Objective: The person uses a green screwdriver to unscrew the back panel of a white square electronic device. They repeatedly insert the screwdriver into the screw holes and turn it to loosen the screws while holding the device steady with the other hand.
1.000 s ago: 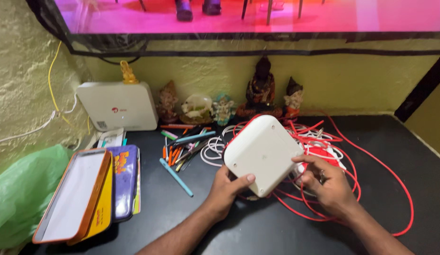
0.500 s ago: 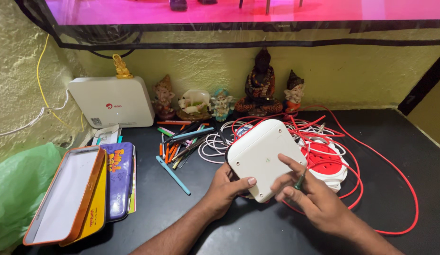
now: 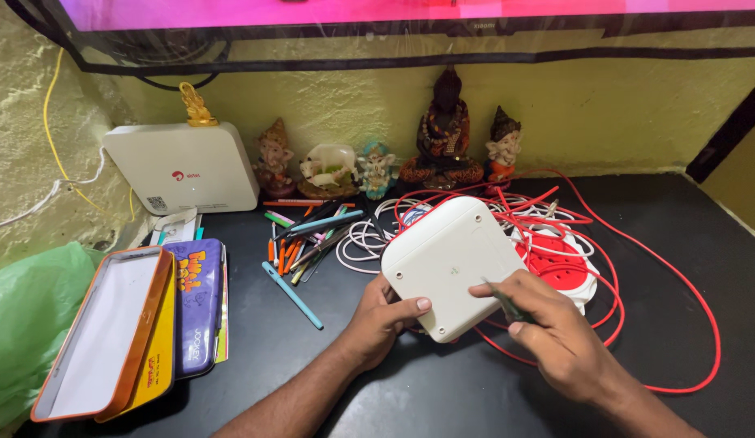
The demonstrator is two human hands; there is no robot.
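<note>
**A:** While my left hand [image 3: 376, 318] grips the near edge of the white square box [image 3: 452, 264] and tilts it up off the black desk [image 3: 702, 268], how much room is there?

**B:** Bare desk only at front and right; the red cable [image 3: 677, 276] loops round.

**A:** My right hand [image 3: 548, 332] pinches a thin dark tool [image 3: 501, 302] on the box.

**B:** Open orange tin [image 3: 102, 332] looks empty.

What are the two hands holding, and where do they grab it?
The left hand grips the white square plastic box at its near left edge. The right hand pinches a thin dark tool by its handle end.
</note>
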